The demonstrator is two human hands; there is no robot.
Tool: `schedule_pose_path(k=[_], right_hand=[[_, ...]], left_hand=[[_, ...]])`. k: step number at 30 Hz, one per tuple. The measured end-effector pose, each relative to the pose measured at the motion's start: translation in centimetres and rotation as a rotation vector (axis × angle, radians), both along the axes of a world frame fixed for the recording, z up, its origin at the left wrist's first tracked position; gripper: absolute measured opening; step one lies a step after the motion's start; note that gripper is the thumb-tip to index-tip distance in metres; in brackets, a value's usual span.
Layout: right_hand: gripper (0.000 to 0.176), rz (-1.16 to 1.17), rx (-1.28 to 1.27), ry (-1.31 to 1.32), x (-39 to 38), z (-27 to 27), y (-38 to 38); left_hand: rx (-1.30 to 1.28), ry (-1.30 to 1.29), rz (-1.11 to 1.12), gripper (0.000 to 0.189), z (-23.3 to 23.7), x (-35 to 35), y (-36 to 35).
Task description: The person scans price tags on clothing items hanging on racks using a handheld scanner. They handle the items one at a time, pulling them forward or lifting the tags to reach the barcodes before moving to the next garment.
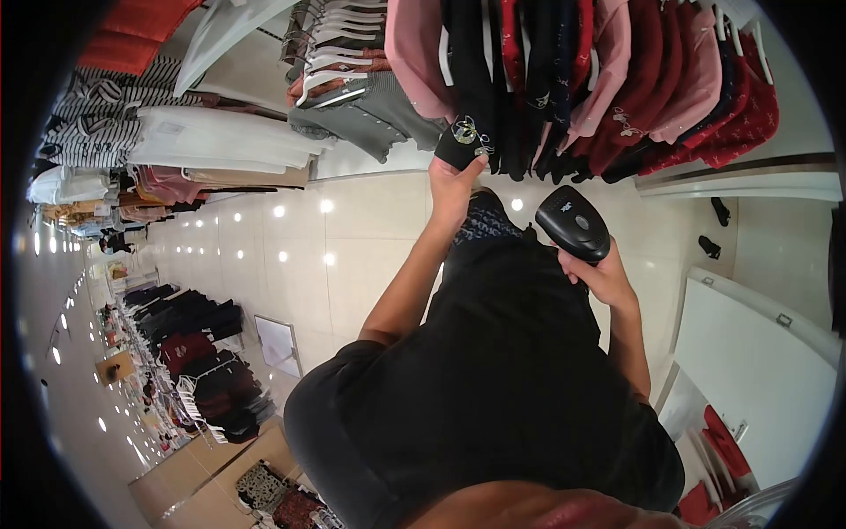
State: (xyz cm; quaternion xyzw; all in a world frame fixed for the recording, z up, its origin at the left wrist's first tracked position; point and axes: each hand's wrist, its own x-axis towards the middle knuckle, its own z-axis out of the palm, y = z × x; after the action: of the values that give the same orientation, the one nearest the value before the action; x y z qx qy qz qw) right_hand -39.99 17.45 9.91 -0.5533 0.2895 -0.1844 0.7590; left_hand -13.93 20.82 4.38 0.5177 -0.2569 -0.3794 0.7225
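My left hand [452, 187] is closed on the lower edge of a black garment [460, 145] with a light embroidered motif, which hangs from the rack at the top of the view. Its fingers are partly hidden behind the cloth. In my right hand [606, 275] is a black handheld barcode scanner [573, 219], gripped at its handle and held a little below the hanging clothes. A pink garment [419, 62] hangs just left of the black one. To the right hang several dark red garments [630, 106] and another pink garment [692, 88].
Grey tops [370, 115] on white hangers and a white garment [211, 139] hang at the upper left. Dark clothes [207, 379] fill a rack at lower left. Glossy tiled floor [352, 238] lies around me. A white cabinet [758, 326] stands at right, with black shoes [709, 247] above it.
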Motion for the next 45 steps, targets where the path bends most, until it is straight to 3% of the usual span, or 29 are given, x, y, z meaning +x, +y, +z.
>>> schedule_pose_path(k=[21,26,29,32,39,41,45], right_hand=[[0.014,-0.066,0.019,-0.05,5.0,-0.3,-3.2],[0.03,0.038,0.125,-0.203,6.9,-0.4,-4.7],[0.042,0.022,0.03,-0.03,7.7,-1.4,-5.3],[0.05,0.008,-0.052,-0.021,9.3,-2.8,-5.9],[0.045,0.126,-0.095,-0.056,12.8,-0.7,-7.9],[0.043,0.159,-0.215,-0.073,13.0,-0.5,-7.8],[0.037,0.098,-0.15,-0.08,12.2,-0.6,-6.1]], left_hand=[[-0.003,0.012,-0.109,0.038,-0.2,3.7,-4.1],[0.076,-0.014,-0.213,0.03,1.3,5.7,-5.1],[0.08,0.036,-0.262,0.027,1.5,6.6,-5.4],[0.156,0.019,-0.382,0.028,1.4,7.7,-5.3],[0.196,-0.122,-0.483,0.03,1.4,9.8,-5.5],[0.191,-0.074,-0.467,0.029,1.5,9.9,-5.5],[0.154,0.024,-0.398,0.028,1.2,9.3,-5.1]])
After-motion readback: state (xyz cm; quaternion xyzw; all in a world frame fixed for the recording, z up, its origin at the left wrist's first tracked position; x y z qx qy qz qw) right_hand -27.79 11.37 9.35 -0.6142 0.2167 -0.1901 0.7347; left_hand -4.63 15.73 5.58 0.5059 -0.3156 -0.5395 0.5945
